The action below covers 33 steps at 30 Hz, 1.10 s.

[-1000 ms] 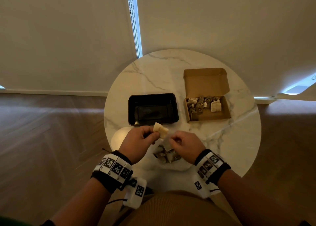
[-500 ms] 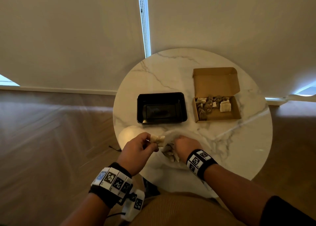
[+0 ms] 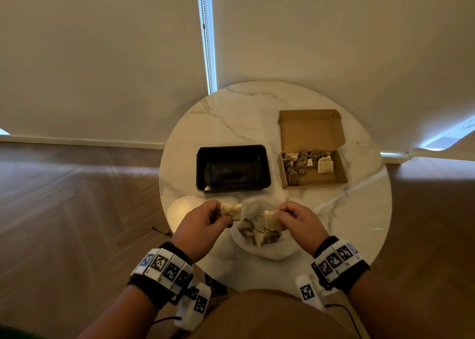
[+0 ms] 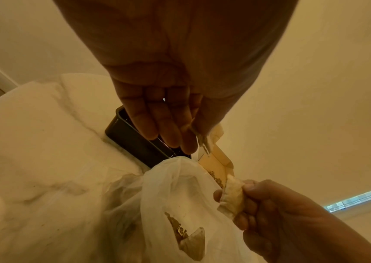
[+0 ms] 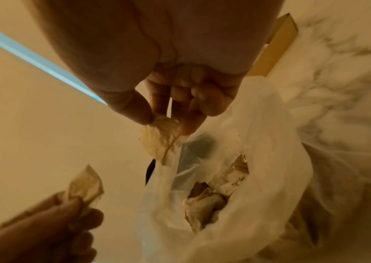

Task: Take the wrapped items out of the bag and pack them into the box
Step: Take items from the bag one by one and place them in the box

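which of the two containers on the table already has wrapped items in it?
The brown cardboard box, lid flap open, at the far right. The black tray to its left holds no wrapped items.

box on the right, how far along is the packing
Partly done. The cardboard box already holds a cluster of wrapped items along its back. In hand: the left hand holds one pale wrapped item, the right hand pinches another above the plastic bag. Left: more wrapped pieces still lie in the bag.

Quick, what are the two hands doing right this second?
Left hand: pinching a wrapped item.
Right hand: pinching another wrapped item above the bag.
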Tool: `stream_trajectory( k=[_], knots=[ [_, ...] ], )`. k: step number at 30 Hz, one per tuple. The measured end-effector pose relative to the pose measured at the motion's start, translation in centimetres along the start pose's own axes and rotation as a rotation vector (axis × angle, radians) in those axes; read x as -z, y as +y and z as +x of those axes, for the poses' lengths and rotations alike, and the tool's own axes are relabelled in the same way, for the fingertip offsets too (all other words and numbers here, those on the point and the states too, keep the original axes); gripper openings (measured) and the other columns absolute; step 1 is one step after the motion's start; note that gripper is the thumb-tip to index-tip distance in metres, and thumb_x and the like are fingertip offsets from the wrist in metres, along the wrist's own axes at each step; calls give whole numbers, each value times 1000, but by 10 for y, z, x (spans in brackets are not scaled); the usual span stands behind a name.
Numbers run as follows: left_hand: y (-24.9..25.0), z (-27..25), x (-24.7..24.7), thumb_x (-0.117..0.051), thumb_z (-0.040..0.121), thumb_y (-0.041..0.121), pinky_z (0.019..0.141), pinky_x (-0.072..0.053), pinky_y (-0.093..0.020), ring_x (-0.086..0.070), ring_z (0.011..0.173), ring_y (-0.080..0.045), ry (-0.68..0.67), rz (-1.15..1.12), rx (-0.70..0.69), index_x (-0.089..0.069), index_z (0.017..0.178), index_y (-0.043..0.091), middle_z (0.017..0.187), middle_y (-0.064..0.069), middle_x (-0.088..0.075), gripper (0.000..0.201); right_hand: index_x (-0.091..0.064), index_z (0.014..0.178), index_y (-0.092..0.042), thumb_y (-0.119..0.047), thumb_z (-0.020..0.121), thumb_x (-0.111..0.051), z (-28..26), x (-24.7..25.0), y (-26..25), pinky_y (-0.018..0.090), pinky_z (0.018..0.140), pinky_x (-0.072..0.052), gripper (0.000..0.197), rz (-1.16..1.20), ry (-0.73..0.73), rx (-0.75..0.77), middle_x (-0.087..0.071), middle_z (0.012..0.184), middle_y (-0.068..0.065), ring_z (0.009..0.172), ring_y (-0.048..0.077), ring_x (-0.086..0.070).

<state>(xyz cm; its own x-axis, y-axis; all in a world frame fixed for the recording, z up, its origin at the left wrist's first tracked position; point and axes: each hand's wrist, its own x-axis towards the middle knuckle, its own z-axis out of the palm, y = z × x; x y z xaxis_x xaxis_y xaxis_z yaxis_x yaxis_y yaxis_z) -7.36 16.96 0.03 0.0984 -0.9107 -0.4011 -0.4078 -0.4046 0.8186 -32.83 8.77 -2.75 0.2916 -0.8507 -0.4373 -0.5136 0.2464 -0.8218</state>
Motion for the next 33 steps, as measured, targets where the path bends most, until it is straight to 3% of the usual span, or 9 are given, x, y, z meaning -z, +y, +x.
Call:
stream_trajectory(
  k=[5, 12, 16, 20, 24, 26, 29, 31, 33],
  knots=[
    [7, 7, -6, -66, 97, 30, 83, -57, -47, -68, 80, -20, -20, 8, -29, -68, 93, 24, 83, 0, -72, 7, -67, 87, -11, -17, 101, -57, -13, 18, -5, 20, 46, -34, 19, 249, -8, -118, -49, 56, 0, 51, 12, -43],
    [40, 17, -9, -69, 97, 25, 79, -56, -28, -68, 81, -3, -168, -160, -43, -75, 94, 30, 85, 11, -75, 8, -67, 96, -3, -19, 103, -57, -24, 31, -23, 21, 46, -31, 20, 346, 31, -47, -46, 56, 2, 50, 12, -39],
    [60, 27, -11, -73, 94, 39, 91, -59, -44, -68, 84, -13, -263, -161, -37, -77, 86, 29, 85, 2, -75, 14, -73, 96, -12, -21, 102, -59, -22, 34, -33, 22, 49, -36, 17, 326, 36, 15, -50, 57, 4, 52, 12, -44],
    [73, 33, -19, -76, 87, 51, 92, -57, -59, -67, 83, -24, -305, -165, -60, -77, 84, 25, 91, -17, -74, 25, -74, 100, -10, -21, 103, -59, -19, 34, -41, 23, 50, -39, 18, 293, 17, 67, -54, 57, 3, 51, 13, -47],
    [77, 37, -26, -77, 90, 39, 84, -58, -50, -66, 75, -17, -232, -135, -76, -75, 79, 25, 81, -5, -74, 18, -75, 97, -14, -21, 105, -55, -18, 33, -46, 24, 50, -38, 22, 316, 4, 87, -60, 61, -2, 51, 13, -49],
    [74, 39, -28, -79, 88, 39, 78, -59, -44, -67, 74, -19, -200, -127, -77, -74, 79, 23, 79, -4, -74, 19, -76, 94, -18, -30, 105, -55, -20, 32, -46, 24, 51, -38, 27, 317, -1, 107, -64, 65, 4, 52, 15, -50],
    [72, 42, -31, -83, 84, 35, 62, -53, -23, -60, 63, -5, -122, -103, -90, -68, 76, 22, 69, 3, -68, 21, -76, 99, -17, -25, 100, -64, -22, 32, -46, 20, 55, -44, 15, 307, -39, 147, -70, 72, 2, 57, 8, -57],
    [71, 44, -36, -84, 84, 28, 65, -56, -25, -66, 66, -12, -85, -127, -77, -68, 84, 17, 77, -3, -72, 20, -73, 106, -10, -11, 95, -70, -20, 32, -43, 14, 59, -47, 11, 296, -76, 159, -72, 73, -8, 63, 0, -63],
    [72, 46, -40, -83, 85, 18, 74, -62, -34, -73, 78, -21, -104, -225, -47, -68, 98, 14, 87, -8, -76, 20, -72, 107, -10, -9, 92, -74, -16, 32, -38, 15, 63, -51, 15, 260, -80, 153, -74, 79, -6, 71, 1, -67]
  ],
)
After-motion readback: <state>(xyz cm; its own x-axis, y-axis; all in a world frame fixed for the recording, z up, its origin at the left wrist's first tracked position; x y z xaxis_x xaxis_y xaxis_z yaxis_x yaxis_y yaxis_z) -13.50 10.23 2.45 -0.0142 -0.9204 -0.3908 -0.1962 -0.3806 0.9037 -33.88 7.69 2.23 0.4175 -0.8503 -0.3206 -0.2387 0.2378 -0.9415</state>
